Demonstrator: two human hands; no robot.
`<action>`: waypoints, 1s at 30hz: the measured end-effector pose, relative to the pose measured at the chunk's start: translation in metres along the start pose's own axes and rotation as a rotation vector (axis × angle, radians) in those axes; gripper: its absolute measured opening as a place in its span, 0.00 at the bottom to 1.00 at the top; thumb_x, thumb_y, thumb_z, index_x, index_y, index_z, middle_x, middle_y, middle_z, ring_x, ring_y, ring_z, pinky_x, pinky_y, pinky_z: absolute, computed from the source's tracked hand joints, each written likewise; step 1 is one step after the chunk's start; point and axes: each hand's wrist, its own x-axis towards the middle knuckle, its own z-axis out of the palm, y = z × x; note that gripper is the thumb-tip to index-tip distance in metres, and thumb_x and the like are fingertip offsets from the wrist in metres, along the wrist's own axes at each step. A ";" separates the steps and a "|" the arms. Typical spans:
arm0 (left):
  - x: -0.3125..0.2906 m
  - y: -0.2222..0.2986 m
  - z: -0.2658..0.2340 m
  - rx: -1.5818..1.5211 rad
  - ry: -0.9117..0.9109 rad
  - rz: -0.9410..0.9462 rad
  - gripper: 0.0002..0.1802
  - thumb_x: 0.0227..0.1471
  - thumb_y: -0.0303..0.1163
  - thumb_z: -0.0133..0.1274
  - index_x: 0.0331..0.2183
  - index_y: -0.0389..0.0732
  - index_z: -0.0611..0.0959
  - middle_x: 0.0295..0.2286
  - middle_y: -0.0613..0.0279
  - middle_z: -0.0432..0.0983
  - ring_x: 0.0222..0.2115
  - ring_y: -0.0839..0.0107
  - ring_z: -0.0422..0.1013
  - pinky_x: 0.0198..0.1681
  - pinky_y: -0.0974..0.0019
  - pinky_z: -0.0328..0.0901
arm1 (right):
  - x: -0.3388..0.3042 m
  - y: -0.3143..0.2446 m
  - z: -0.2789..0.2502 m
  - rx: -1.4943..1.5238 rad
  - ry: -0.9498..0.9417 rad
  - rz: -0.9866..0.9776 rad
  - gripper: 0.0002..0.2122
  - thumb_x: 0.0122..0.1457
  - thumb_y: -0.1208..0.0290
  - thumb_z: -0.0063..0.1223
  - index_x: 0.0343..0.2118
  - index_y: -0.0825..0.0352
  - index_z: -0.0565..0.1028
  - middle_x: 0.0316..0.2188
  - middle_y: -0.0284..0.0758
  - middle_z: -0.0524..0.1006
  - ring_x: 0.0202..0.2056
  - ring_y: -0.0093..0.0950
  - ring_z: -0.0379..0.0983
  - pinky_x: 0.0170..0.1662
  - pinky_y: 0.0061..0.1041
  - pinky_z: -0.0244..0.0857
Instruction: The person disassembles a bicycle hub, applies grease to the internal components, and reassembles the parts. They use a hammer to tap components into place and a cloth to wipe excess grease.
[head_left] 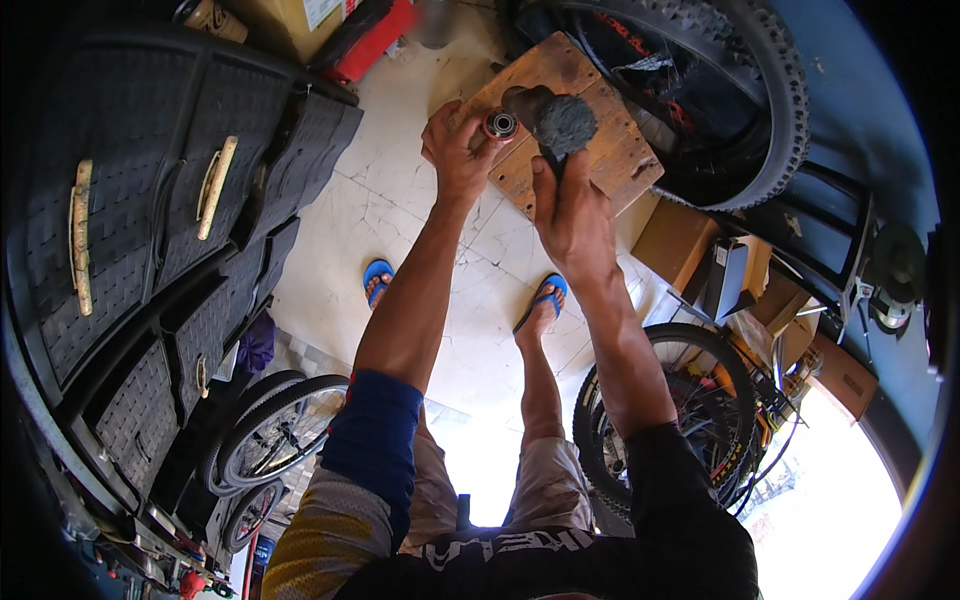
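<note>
My left hand (pixel 458 150) is closed round a small cylindrical part (pixel 501 125) with a red rim and a round metal ring in its end, which faces up. It looks like a bicycle hub, though most of its body is hidden by my fingers. In my right hand (pixel 577 215) is a mallet (pixel 567 124), gripped by its dark handle just below the head. The mallet's round grey face is rough and worn. Its head is beside the red-rimmed part, with a small gap between them. Both hands are over the edge of a scuffed wooden block (pixel 625 160).
A bicycle wheel with a knobbly tyre (pixel 785 110) stands beyond the block. Black woven drawers (pixel 110 210) line the left side. Cardboard boxes (pixel 675 240) and another wheel (pixel 740 370) are at right; more wheels (pixel 285 425) lean at lower left. A red box (pixel 370 40) lies at far left.
</note>
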 end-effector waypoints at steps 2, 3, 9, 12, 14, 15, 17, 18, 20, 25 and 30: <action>-0.002 0.012 0.001 -0.030 -0.033 -0.024 0.27 0.45 0.46 0.76 0.48 0.56 0.88 0.62 0.58 0.65 0.63 0.49 0.56 0.66 0.41 0.51 | 0.004 0.022 0.018 -0.046 -0.024 -0.014 0.15 0.74 0.56 0.46 0.46 0.66 0.64 0.25 0.56 0.80 0.31 0.62 0.78 0.34 0.59 0.71; 0.001 0.011 0.000 -0.034 -0.037 -0.035 0.27 0.45 0.46 0.76 0.48 0.56 0.88 0.62 0.58 0.65 0.63 0.49 0.56 0.66 0.41 0.52 | 0.015 0.022 0.024 -0.135 -0.134 0.063 0.15 0.74 0.56 0.45 0.46 0.65 0.64 0.26 0.57 0.80 0.31 0.62 0.78 0.34 0.60 0.71; -0.001 0.011 0.000 0.014 -0.039 -0.062 0.27 0.46 0.46 0.75 0.49 0.58 0.88 0.61 0.59 0.65 0.63 0.49 0.57 0.65 0.41 0.53 | 0.013 0.026 0.011 -0.067 -0.039 -0.036 0.16 0.74 0.55 0.45 0.50 0.64 0.65 0.25 0.57 0.80 0.31 0.63 0.78 0.34 0.60 0.69; 0.002 0.004 -0.001 0.029 -0.050 -0.028 0.27 0.46 0.48 0.75 0.49 0.59 0.88 0.61 0.58 0.65 0.62 0.49 0.57 0.65 0.41 0.54 | 0.008 -0.005 -0.017 0.021 -0.021 0.032 0.15 0.74 0.56 0.45 0.45 0.66 0.65 0.26 0.59 0.80 0.33 0.62 0.79 0.38 0.58 0.72; 0.000 0.002 -0.001 0.038 -0.044 -0.035 0.27 0.46 0.48 0.75 0.49 0.59 0.88 0.61 0.58 0.65 0.62 0.48 0.57 0.65 0.40 0.54 | 0.001 -0.013 -0.018 0.021 -0.013 0.048 0.16 0.74 0.55 0.44 0.46 0.66 0.65 0.26 0.59 0.81 0.33 0.62 0.79 0.39 0.58 0.72; 0.001 0.003 0.000 0.035 -0.043 -0.035 0.27 0.46 0.48 0.75 0.49 0.59 0.88 0.61 0.58 0.65 0.62 0.48 0.57 0.64 0.40 0.55 | 0.000 -0.015 -0.020 0.014 -0.003 0.058 0.16 0.74 0.55 0.44 0.46 0.66 0.64 0.27 0.59 0.81 0.33 0.62 0.79 0.39 0.58 0.72; 0.002 0.007 0.002 0.007 -0.037 -0.026 0.27 0.46 0.49 0.75 0.49 0.58 0.87 0.61 0.58 0.65 0.62 0.48 0.57 0.64 0.41 0.55 | 0.005 0.006 -0.001 -0.075 -0.079 0.058 0.16 0.74 0.55 0.44 0.47 0.66 0.64 0.27 0.58 0.81 0.33 0.62 0.79 0.40 0.58 0.72; 0.001 0.007 0.002 -0.003 -0.032 -0.024 0.27 0.47 0.49 0.75 0.49 0.58 0.87 0.61 0.58 0.65 0.62 0.48 0.57 0.64 0.41 0.55 | 0.009 0.020 0.011 -0.118 -0.120 0.056 0.16 0.74 0.54 0.43 0.47 0.66 0.64 0.28 0.58 0.81 0.33 0.61 0.79 0.40 0.58 0.72; -0.001 0.010 0.003 -0.015 -0.041 -0.040 0.27 0.47 0.49 0.74 0.49 0.57 0.87 0.61 0.57 0.65 0.62 0.48 0.57 0.64 0.41 0.55 | 0.017 0.030 0.016 -0.124 -0.155 0.063 0.16 0.74 0.55 0.44 0.46 0.65 0.65 0.28 0.58 0.81 0.33 0.61 0.80 0.38 0.58 0.72; 0.000 0.005 -0.002 -0.017 -0.032 -0.018 0.27 0.47 0.50 0.74 0.49 0.55 0.87 0.61 0.56 0.65 0.62 0.48 0.57 0.64 0.40 0.54 | 0.003 0.007 0.003 -0.030 -0.009 0.025 0.15 0.73 0.55 0.47 0.46 0.65 0.66 0.26 0.58 0.80 0.32 0.63 0.79 0.37 0.60 0.70; 0.001 0.005 0.000 -0.032 -0.018 0.004 0.27 0.47 0.50 0.74 0.48 0.54 0.87 0.61 0.56 0.65 0.62 0.49 0.57 0.64 0.40 0.54 | 0.012 0.024 0.020 -0.113 -0.059 0.034 0.15 0.73 0.56 0.47 0.49 0.64 0.66 0.27 0.58 0.81 0.32 0.62 0.79 0.36 0.59 0.71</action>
